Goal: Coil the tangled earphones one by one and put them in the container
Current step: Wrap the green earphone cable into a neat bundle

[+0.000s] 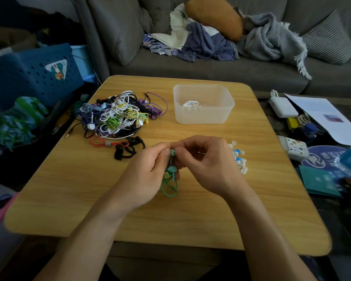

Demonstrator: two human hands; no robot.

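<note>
A mint-green earphone [169,182] hangs between my two hands above the middle of the wooden table [190,216]. My left hand [148,171] pinches its upper part with thumb and fingers, and my right hand [207,165] pinches it from the other side. Its cord loops down below them, with the plug near the table. A tangled heap of earphones [118,115] in white, purple, yellow, green and black lies at the back left. The clear plastic container [203,116] stands at the back middle, with a coiled white earphone [190,103] inside.
Black ear-hook earphones with an orange cord [120,146] lie in front of the heap. Several loose ear tips [238,159] lie just right of my right hand. A grey sofa with clothes is behind the table. Cluttered surfaces flank it on both sides.
</note>
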